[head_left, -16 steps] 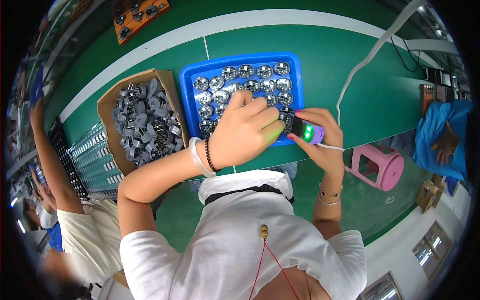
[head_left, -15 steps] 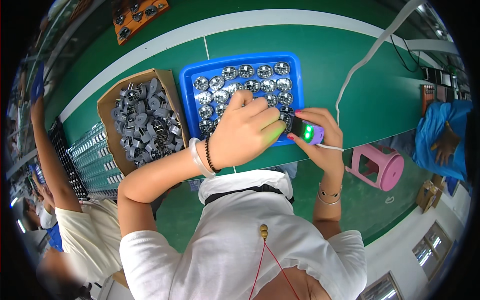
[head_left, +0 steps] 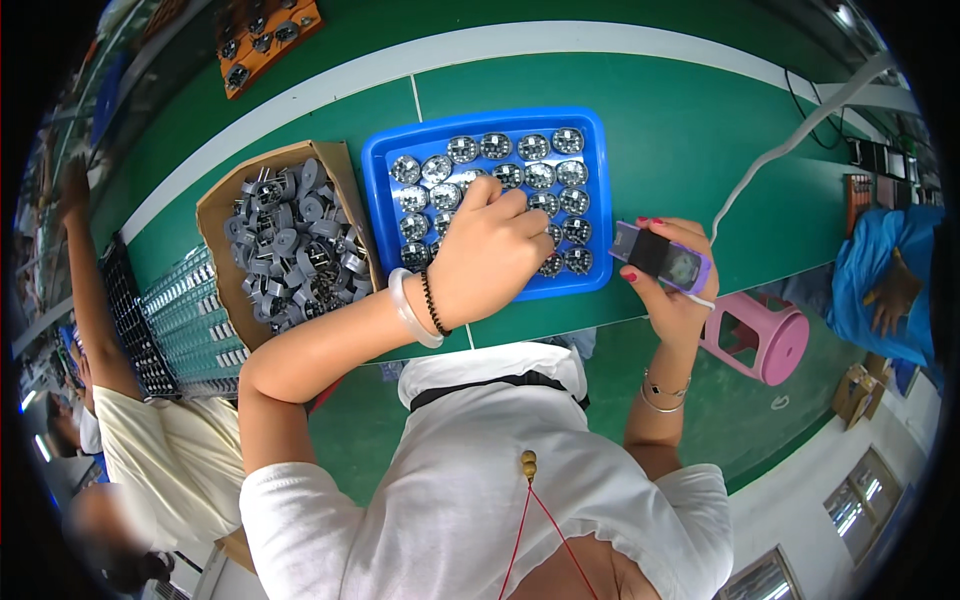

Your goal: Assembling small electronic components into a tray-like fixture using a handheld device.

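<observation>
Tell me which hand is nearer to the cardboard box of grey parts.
Left. The left hand is over the blue tray, right of the cardboard box; the right hand, holding a purple device, is farther off, beyond the tray's right edge.

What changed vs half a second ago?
Right hand moved right, taking the device away from the left hand; its green lights no longer show. White cable swung right too. Nothing visibly grabbed or released. Left hand stays curled over the tray; tray and box about as before.
</observation>
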`<move>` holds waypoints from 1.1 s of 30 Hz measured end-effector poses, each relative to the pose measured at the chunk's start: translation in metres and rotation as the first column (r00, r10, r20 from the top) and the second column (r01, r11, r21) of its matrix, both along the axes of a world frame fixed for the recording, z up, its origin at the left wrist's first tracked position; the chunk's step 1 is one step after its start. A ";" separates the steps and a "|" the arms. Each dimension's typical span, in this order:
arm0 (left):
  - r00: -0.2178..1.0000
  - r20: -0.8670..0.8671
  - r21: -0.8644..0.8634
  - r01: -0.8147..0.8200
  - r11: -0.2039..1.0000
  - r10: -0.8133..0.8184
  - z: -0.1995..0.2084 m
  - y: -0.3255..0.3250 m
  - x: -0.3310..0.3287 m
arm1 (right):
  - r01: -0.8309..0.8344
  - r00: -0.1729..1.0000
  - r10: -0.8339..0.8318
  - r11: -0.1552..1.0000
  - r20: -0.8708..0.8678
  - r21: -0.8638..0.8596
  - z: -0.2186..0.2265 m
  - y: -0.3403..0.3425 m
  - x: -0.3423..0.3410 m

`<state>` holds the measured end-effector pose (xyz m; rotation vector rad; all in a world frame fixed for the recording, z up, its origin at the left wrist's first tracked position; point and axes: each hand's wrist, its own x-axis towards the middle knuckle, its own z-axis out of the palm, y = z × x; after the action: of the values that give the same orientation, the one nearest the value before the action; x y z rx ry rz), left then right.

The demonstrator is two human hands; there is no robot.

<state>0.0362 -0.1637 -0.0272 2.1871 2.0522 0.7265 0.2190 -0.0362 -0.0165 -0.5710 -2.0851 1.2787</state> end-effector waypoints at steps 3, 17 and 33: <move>0.998 0.057 -0.037 0.007 0.999 -0.005 0.008 0.002 -0.001 | -0.033 0.999 0.032 0.999 0.017 0.016 0.000 0.000 -0.003; 0.999 0.036 0.174 -0.006 0.985 0.000 0.015 0.007 -0.007 | -0.103 0.984 0.085 0.989 0.156 0.108 0.003 -0.003 -0.027; 0.998 -0.006 0.009 -0.069 0.998 0.069 0.000 0.010 -0.011 | 0.082 0.995 -0.085 0.995 -0.060 -0.055 -0.011 0.004 -0.014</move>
<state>0.0249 -0.1536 -0.0273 2.1355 2.1417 0.7373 0.2053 -0.0321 -0.0274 -0.6272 -1.9615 1.2902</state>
